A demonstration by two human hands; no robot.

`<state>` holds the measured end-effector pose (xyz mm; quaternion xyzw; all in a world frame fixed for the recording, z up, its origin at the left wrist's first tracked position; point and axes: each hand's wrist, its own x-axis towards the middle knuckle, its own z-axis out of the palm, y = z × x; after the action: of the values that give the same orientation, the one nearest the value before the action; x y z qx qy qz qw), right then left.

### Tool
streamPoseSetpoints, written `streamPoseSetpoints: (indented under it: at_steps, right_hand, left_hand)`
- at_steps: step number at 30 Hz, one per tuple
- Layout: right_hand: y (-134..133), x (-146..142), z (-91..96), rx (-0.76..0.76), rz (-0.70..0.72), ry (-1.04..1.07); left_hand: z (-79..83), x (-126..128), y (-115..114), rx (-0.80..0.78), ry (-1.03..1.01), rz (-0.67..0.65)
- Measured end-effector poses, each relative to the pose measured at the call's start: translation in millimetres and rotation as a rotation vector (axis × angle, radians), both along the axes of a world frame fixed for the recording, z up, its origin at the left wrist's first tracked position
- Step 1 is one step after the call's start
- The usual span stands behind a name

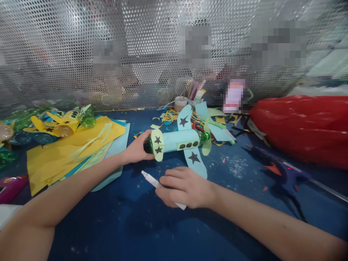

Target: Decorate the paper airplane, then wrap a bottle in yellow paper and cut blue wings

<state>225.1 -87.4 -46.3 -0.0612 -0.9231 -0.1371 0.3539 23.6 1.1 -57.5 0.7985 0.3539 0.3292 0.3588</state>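
Head view: a toy plane point(179, 137) made from a green bottle lies sideways at the centre of the frame, wrapped in light-blue paper. Its light-blue wings carry black stars, one wing reaching toward the top of the frame and the other toward the bottom. A pale-green strip with three black round marks runs along its side, a pale-green tail piece with two stars sits at its left end, and a pale-green propeller is at its right end.

The left hand point(138, 148) grasps the bottle's left end, thumb and fingers around it beside the tail piece. Just below the plane, the right hand point(186, 186) is curled around a white pen point(149, 178), whose tip points to the upper left; the knuckles are near the lower wing.

On the blue tabletop point(108, 232), yellow paper point(57, 156) lies over blue and green sheets at the left of the frame, with a yellow paper-and-bottle plane point(65, 125) behind it. Paper scraps point(170, 116) are strewn beyond the toy plane, near a cup point(180, 104). At the right of the frame lie a dark-blue glue gun point(289, 172) with a small red light and a shiny red bag point(304, 127). A perforated metal screen point(152, 32) fills much of the top of the frame.
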Motion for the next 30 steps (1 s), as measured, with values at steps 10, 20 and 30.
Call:
streamPoseSetpoints:
  at_steps: [10,20,30]
  right_hand:
    - [-1,0,2.8,-0.009,-0.035,0.032]
    - [-1,-1,2.6,-0.053,-0.056,0.012]
    - [-1,-1,-8.6,-0.126,-0.059,-0.029]
  left_hand:
    - [1.7,-3,8,-0.088,-0.122,0.029]
    - [0.5,-4,11,-0.158,-0.192,0.015]
    - [1.0,-10,15,-0.094,-0.156,0.188]
